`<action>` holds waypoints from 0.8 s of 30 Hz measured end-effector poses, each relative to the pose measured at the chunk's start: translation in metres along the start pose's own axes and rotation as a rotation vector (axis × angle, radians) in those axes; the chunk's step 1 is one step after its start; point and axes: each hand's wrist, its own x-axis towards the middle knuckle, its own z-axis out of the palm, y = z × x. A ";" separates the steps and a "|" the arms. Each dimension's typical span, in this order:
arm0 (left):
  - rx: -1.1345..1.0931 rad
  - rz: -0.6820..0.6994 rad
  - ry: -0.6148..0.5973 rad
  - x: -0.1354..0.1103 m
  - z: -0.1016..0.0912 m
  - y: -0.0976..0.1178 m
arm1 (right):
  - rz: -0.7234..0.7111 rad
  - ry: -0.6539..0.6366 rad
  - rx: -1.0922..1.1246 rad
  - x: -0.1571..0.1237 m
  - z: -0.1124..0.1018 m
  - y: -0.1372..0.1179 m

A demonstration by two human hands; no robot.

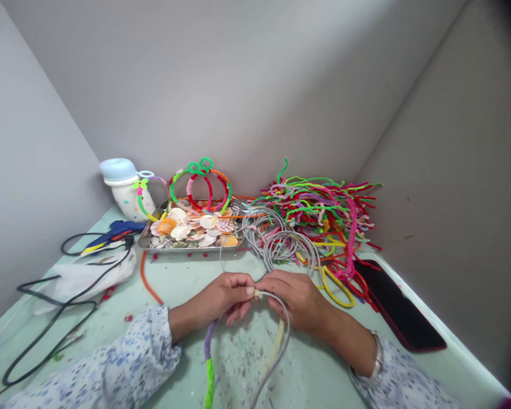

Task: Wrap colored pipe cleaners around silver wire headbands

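Both hands meet above the front middle of the table. My left hand (234, 295) pinches the grey cord (286, 324) where a bit of pale yellow pipe cleaner (277, 342) shows at the fingertips. Below that hand hangs a length wrapped in purple and bright green fuzz (209, 369). My right hand (296, 298) is closed close beside it, its fingers bent over the pale yellow pipe cleaner, whose loose end droops under the palm. From between the hands the grey cord loops down toward the front edge. The fingers hide the exact joint.
Behind the hands lie grey cord coils (292, 244) and a heap of coloured pipe cleaners (323, 204). A metal tray (187, 250) holds shells, with fuzzy hoops (230, 190) standing over it. A white bottle (130, 199) and black cable (51, 324) are left; a phone (398, 307) lies right.
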 end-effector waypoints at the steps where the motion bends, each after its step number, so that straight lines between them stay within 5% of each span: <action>1: 0.002 -0.004 0.001 0.000 0.000 0.000 | -0.002 -0.003 -0.012 0.000 -0.001 0.000; 18: 0.035 0.000 0.038 -0.001 0.004 0.003 | 0.013 0.073 -0.223 0.005 -0.010 0.004; 24: 0.053 0.054 0.156 -0.002 0.008 0.005 | 0.060 0.354 -0.207 0.003 -0.008 0.001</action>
